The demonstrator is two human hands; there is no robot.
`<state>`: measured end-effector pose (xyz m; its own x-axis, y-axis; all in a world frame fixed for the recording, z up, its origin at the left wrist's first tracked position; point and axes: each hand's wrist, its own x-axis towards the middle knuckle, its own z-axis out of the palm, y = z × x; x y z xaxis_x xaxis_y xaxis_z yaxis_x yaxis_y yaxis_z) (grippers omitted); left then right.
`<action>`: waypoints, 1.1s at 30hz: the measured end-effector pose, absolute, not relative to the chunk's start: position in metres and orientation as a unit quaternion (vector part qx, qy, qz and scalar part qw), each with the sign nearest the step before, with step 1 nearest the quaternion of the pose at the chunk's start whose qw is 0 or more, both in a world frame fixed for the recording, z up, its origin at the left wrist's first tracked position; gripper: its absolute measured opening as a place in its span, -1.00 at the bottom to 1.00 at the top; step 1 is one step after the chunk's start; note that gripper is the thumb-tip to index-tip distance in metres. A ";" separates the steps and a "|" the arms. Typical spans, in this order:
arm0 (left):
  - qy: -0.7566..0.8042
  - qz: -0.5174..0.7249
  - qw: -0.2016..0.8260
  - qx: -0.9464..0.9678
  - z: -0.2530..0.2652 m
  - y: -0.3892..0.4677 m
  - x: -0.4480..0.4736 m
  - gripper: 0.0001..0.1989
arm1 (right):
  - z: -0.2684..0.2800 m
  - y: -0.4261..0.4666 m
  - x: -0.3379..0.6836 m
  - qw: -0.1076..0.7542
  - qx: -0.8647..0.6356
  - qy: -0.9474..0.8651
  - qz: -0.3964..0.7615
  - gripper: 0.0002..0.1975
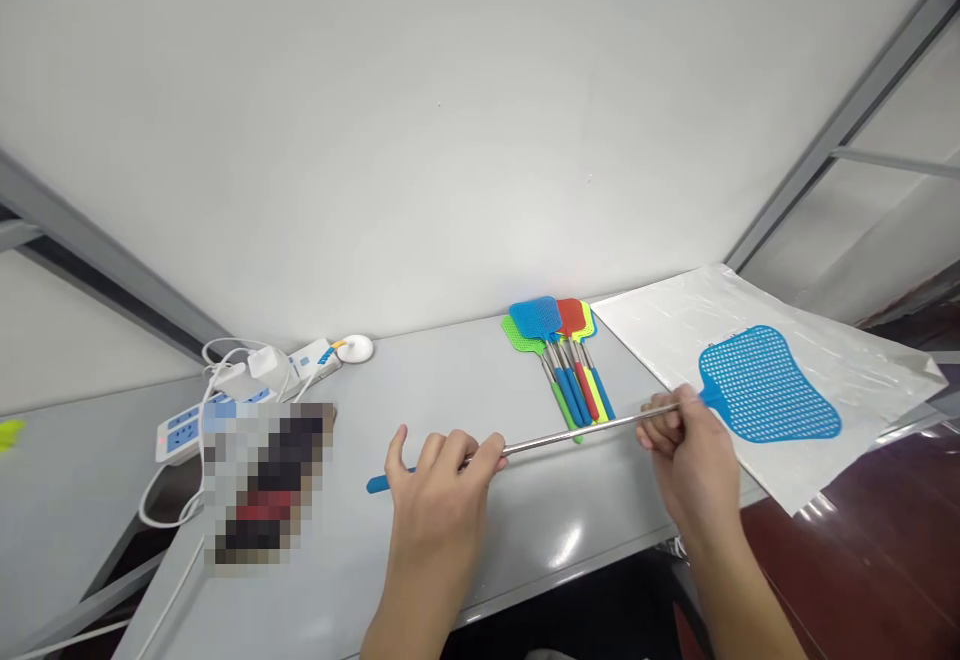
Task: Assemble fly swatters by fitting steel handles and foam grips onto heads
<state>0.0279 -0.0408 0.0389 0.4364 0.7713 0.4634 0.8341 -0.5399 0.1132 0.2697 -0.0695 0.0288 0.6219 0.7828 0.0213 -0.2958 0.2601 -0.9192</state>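
Stretched between my two hands is a blue fly swatter (772, 390) with a long, extended metal rod. My left hand (446, 490) is closed around the handle end, and the blue grip's tip sticks out to its left. Near the swatter's head, my right hand (694, 455) pinches the rod just below the blue neck. The mesh head is over a white plastic sheet at the right. Behind the rod, a pile of short fly swatters (574, 380) in blue, red, green and yellow lies on the table, heads toward the wall.
Power strips (184, 432) with white plugs and cables sit on the table's left. Beside them is a blurred-out dark and red item (274, 490). A white plastic sheet (660, 305) covers the right end. A pale wall (450, 140) rises behind the grey table (420, 380).
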 end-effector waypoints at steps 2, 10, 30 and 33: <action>-0.464 -0.242 0.061 -0.850 0.040 -0.044 0.034 -0.72 | 0.023 -0.071 0.249 0.688 -0.533 -0.320 0.374 -0.61; -0.479 -0.539 0.076 -0.689 0.018 -0.077 0.042 -0.77 | 0.015 -0.069 0.185 0.612 -0.511 -0.390 0.461 -0.50; -0.453 -0.604 -0.542 -0.370 0.004 -0.071 0.001 -0.52 | 0.009 -0.069 0.224 0.598 -0.474 -0.386 0.519 -0.50; -0.443 -0.617 -0.544 -0.356 0.009 -0.071 0.003 -0.51 | 0.015 -0.069 0.232 0.615 -0.468 -0.373 0.514 -0.50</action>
